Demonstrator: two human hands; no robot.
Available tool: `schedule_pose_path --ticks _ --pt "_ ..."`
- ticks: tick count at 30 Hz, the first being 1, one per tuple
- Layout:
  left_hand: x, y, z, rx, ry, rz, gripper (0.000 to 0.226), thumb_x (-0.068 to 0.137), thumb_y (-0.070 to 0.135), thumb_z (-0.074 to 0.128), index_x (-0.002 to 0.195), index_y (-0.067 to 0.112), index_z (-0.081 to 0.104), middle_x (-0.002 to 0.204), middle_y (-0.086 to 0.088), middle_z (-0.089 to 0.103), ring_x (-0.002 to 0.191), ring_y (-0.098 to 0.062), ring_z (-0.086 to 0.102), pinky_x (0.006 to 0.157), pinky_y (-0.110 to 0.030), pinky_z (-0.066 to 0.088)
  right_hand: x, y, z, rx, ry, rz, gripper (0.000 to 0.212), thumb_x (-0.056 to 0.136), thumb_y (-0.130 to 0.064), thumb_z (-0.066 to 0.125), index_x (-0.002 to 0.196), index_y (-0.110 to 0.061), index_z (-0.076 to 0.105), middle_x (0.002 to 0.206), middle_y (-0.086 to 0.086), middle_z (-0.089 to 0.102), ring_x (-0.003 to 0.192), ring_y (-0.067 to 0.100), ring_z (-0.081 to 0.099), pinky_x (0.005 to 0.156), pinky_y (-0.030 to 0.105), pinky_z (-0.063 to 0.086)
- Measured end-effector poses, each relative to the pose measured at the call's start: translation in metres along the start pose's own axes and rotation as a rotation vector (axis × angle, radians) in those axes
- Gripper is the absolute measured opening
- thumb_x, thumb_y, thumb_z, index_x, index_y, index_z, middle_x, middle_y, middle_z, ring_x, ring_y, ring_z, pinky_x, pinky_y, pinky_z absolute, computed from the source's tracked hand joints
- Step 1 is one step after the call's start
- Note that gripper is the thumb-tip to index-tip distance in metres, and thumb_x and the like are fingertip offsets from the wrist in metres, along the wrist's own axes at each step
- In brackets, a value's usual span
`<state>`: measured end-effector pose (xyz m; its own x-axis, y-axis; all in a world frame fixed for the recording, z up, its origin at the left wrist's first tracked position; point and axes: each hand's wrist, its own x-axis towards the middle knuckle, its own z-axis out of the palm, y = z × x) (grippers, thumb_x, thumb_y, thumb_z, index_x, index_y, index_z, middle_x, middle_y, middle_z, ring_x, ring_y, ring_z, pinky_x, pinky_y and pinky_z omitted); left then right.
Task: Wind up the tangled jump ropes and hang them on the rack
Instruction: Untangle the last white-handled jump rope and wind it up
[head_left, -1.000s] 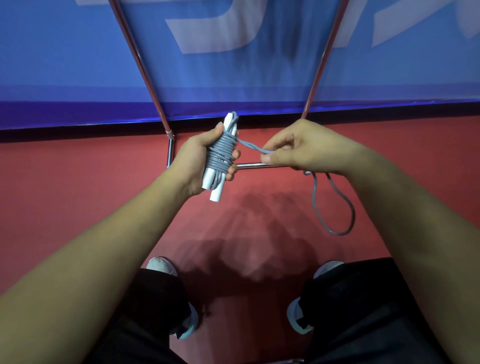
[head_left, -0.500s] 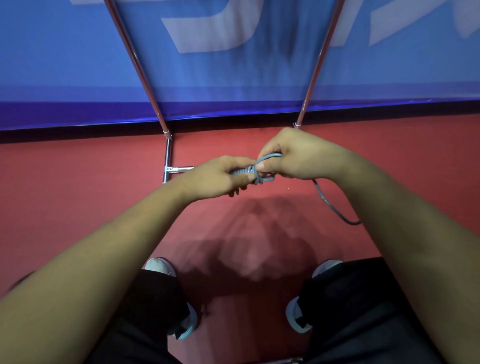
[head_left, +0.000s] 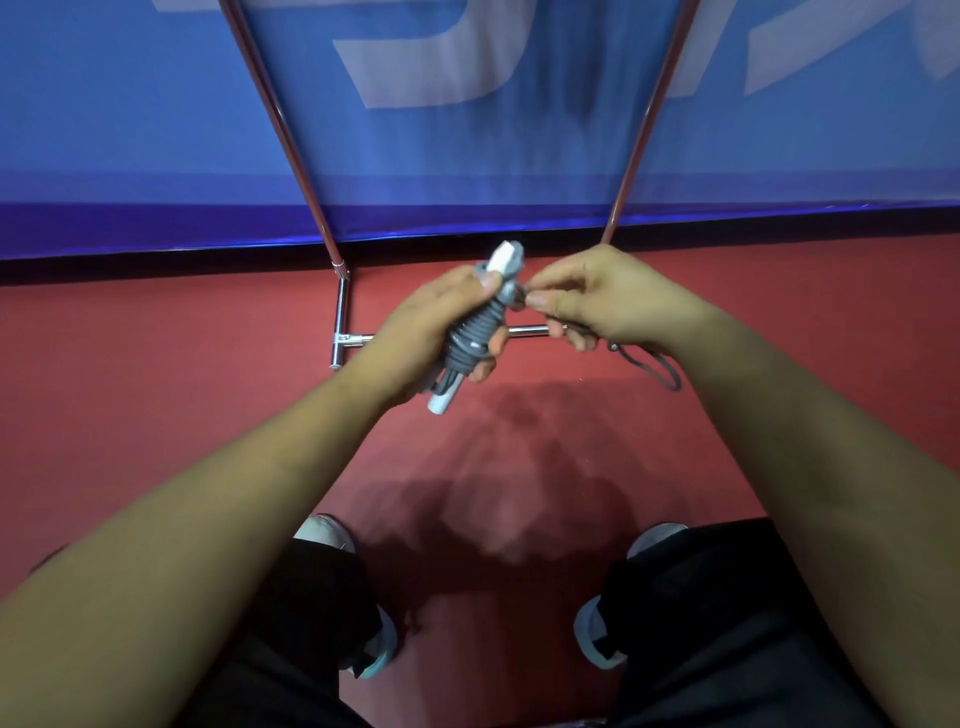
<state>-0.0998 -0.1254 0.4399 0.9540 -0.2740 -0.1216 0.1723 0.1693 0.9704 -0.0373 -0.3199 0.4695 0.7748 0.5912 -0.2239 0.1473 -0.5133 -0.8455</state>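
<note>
The left hand (head_left: 426, 332) grips the wound jump rope (head_left: 475, 332) over the rack (head_left: 340, 312) foot, the right hand (head_left: 608, 301) pinches its loose tail (head_left: 660, 371), and the far blue banner (head_left: 156, 130) shows pale lettering, cropped and unreadable.

Red floor (head_left: 156, 415), chrome rack base (head_left: 340, 322) on it, two pale shoes (head_left: 324, 532), blue banner (head_left: 156, 130) perhaps touching far edge

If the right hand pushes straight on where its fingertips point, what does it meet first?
Probably the wound jump rope gripped in the left hand: the right hand, holding the loose end, points at its upper coils. Depth is unclear.
</note>
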Motion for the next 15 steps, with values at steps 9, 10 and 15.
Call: schedule_pose_path --ticks 9,10,15 --pt "0.006 0.006 -0.013 -0.276 0.138 -0.081 0.021 0.104 0.034 0.042 0.117 0.020 0.050 0.072 -0.010 0.053 0.051 -0.023 0.048 0.050 -0.028 0.044 -0.002 0.001 0.001 -0.113 -0.037 0.016 0.021 0.104 -0.020 0.050 0.106 -0.012 0.069 0.058 0.000 0.046 0.048 0.011 0.047 0.051 0.026 0.043" --pt "0.007 0.006 -0.014 -0.257 0.167 -0.096 0.018 0.104 0.034 0.043 0.112 0.019 0.050 0.071 -0.011 0.053 0.050 -0.023 0.048 0.050 -0.029 0.043 -0.002 -0.001 0.001 -0.138 -0.008 0.007 0.022 0.103 -0.020 0.051 0.102 -0.009 0.069 0.057 -0.001 0.045 0.046 0.009 0.043 0.050 0.026 0.041" --pt "0.010 -0.001 -0.010 0.112 0.268 -0.136 0.010 0.103 0.026 0.053 0.107 0.017 0.056 0.070 -0.011 0.055 0.048 -0.022 0.048 0.051 -0.029 0.042 -0.006 -0.015 0.006 -0.405 -0.087 -0.100 0.023 0.095 -0.024 0.064 0.084 -0.005 0.070 0.059 0.001 0.045 0.051 0.008 0.036 0.051 0.024 0.030"
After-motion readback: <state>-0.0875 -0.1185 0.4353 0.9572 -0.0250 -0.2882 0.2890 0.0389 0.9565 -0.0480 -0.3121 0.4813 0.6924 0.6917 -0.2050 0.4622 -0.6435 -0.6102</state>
